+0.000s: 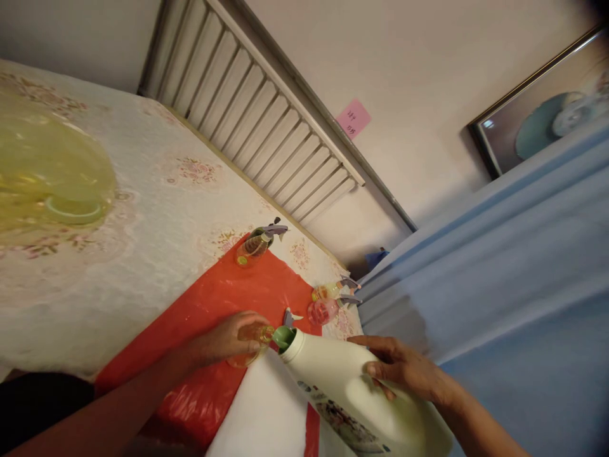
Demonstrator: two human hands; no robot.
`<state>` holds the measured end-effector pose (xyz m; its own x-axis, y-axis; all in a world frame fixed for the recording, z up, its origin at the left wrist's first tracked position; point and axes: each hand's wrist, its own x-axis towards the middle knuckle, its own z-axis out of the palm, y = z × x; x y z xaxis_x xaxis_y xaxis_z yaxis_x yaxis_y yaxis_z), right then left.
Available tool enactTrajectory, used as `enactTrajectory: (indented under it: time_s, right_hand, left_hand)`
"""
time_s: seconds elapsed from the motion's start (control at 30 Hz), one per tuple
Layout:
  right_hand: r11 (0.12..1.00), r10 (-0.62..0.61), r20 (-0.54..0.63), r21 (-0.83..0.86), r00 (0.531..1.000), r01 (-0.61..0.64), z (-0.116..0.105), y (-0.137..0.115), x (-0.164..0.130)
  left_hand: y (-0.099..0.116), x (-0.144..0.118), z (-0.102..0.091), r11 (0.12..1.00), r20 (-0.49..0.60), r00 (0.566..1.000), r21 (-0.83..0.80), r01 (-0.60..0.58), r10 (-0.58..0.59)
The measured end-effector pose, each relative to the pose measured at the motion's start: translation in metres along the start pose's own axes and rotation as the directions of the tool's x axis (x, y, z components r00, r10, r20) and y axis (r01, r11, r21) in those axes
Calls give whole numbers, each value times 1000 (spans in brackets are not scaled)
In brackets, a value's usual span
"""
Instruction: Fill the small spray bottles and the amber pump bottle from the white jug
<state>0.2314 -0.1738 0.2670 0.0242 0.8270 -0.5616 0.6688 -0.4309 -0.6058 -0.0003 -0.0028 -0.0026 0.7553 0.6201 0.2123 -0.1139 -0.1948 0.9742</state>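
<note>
My left hand (pixel 245 333) is closed around a small see-through orange bottle (pixel 245 357), near its neck. My right hand (pixel 397 368) grips the handle of a large cream-coloured jug (pixel 328 365) with a printed label. The jug is tilted, and its green spout (pixel 283 338) meets the mouth of the small bottle. Whether liquid flows between them I cannot tell. Just beyond the bottle lies a loose grey and white spray trigger (pixel 291 317). A red plastic sheet (pixel 204 324) is spread beneath my left hand.
Farther back stand a spray bottle with dark liquid (pixel 254 245), a pink spray bottle (pixel 323 311) and a yellow one (pixel 325 292). A big yellowish transparent basin (pixel 57 171) sits on the flowered tablecloth (pixel 157 209). A radiator (pixel 257 95) and a blue curtain (pixel 476 285) border the table.
</note>
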Motion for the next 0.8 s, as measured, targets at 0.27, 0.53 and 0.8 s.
enactTrajectory:
  time_s: [0.27,0.53,0.8]
  right_hand:
    - [1000,1,-7,1,1000,-1,1,-2,1]
    - [1000,9,-19,8,1000,-9,0,1,0]
    - [1000,-2,-7,-1,1000,2,1,-2,-1]
  left_hand:
    - [1,0,0,1000,16,1000,-30,0,0]
    - [-1,0,0,999,17,1000,-36,-13,14]
    - [-2,0,0,999,23,1000,-28,-17,17]
